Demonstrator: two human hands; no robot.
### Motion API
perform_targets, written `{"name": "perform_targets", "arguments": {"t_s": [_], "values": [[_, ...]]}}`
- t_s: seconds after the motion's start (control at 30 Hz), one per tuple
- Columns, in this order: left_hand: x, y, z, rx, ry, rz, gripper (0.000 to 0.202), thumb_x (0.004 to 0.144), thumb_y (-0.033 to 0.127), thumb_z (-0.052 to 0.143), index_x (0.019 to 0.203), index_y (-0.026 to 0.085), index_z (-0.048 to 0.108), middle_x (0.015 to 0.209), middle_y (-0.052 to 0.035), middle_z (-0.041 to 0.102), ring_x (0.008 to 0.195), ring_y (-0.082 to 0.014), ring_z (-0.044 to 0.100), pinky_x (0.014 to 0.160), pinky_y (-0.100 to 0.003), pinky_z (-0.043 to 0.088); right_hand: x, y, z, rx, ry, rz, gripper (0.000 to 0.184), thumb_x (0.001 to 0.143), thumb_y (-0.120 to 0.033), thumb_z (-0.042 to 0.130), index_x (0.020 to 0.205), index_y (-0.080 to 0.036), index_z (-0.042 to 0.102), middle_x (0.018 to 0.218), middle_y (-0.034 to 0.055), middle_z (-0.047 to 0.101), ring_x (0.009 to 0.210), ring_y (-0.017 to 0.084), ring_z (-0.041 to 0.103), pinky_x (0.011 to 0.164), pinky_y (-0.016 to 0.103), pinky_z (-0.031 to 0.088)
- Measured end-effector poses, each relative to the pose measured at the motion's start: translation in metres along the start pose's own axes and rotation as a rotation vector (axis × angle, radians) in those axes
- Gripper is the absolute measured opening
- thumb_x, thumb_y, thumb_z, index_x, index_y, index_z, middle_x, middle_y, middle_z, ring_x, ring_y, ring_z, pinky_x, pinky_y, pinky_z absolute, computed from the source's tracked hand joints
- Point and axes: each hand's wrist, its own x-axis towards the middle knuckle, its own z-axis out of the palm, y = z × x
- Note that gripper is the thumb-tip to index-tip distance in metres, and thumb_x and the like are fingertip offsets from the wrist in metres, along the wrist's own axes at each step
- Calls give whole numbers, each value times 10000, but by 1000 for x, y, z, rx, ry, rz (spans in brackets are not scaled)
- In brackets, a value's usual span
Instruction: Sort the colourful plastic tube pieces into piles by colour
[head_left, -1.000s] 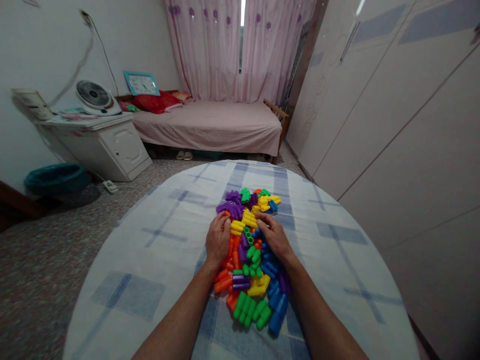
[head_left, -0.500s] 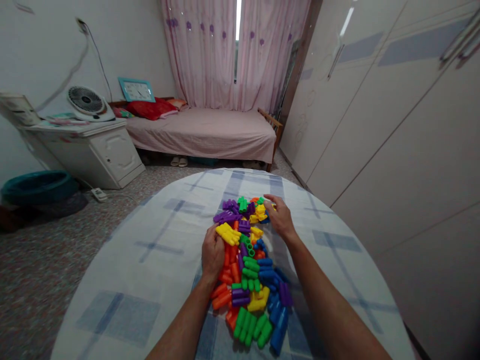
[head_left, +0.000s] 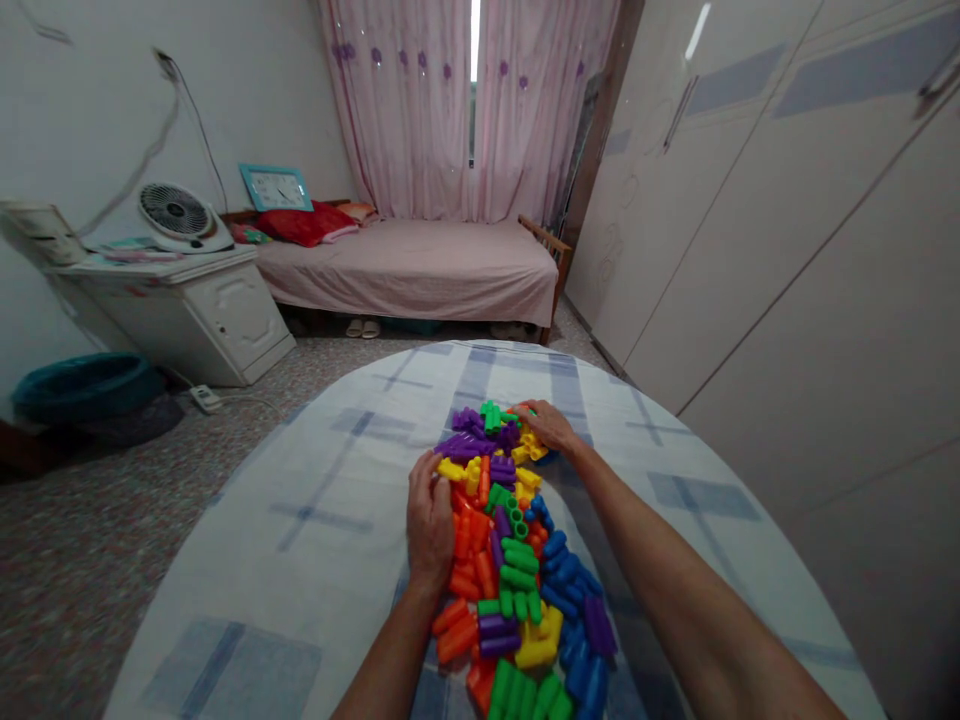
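A long heap of plastic toy building blocks (head_left: pixel 517 580) in purple, green, yellow, orange and blue runs down the tablecloth. My left hand (head_left: pixel 431 520) rests against its left side, fingers stretched forward, beside a yellow block (head_left: pixel 451 469) and several orange blocks (head_left: pixel 469 530). At the heap's far end, my right hand (head_left: pixel 547 424) reaches over from the right. Its fingers are extended onto green and orange blocks, just above a yellow block (head_left: pixel 529 447); the fingertips are partly hard to make out. Purple blocks (head_left: pixel 469 445) lie between the two hands.
The round table has a white and blue checked cloth (head_left: pixel 322 560). Beyond it stands a bed (head_left: pixel 420 265) with a pink sheet. A white cabinet (head_left: pixel 232 320) with a fan (head_left: pixel 176 212) is at left, a tall wardrobe (head_left: pixel 787 250) at right.
My right hand has moved slightly left and down onto the far blocks. The yellow block that was raised beside my left hand now lies lower in the heap. The view has shifted a little.
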Motion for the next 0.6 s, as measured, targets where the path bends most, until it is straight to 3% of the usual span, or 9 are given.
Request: {"name": "perform_targets", "arguments": {"t_s": [0.1, 0.2, 0.47, 0.57, 0.6], "values": [[1, 0, 0, 30, -33, 58, 329, 909, 305, 379, 1144, 194, 582, 1295, -81, 524, 1248, -192, 448, 1120, -388, 300, -13, -11, -1, 63, -17, -52, 332, 879, -431, 457, 961, -195, 675, 970, 56, 690, 909, 197, 607, 827, 301, 437], [1, 1, 1, 56, -29, 73, 351, 928, 348, 354, 1119, 183, 598, 1280, -94, 536, 1245, -198, 454, 1120, -402, 298, -34, -24, -4, 125, -11, -120, 293, 862, -401, 484, 1001, -200, 647, 1017, 32, 667, 940, 172, 591, 851, 287, 429], [0, 3, 0, 66, -32, 88, 397, 953, 390, 303, 1125, 180, 594, 1250, -94, 559, 1214, -191, 480, 1102, -395, 323, -123, -68, -16, 252, 59, -477, 315, 843, -305, 563, 1150, -242, 597, 1205, 65, 591, 1136, 204, 532, 995, 375, 394], [0, 4, 0, 76, -33, 93, 400, 954, 402, 302, 1101, 187, 606, 1223, -85, 571, 1201, -186, 489, 1097, -382, 325, -152, -80, -39, 282, 149, -464, 345, 850, -322, 567, 1191, -280, 591, 1270, 50, 566, 1213, 235, 489, 1040, 428, 368], [0, 4, 0, 79, -31, 96, 404, 954, 406, 301, 1097, 187, 609, 1214, -84, 574, 1197, -185, 491, 1094, -376, 328, -158, -81, -47, 324, 217, -401, 342, 870, -344, 545, 1205, -295, 585, 1257, 38, 576, 1208, 237, 495, 1041, 430, 374]]}}
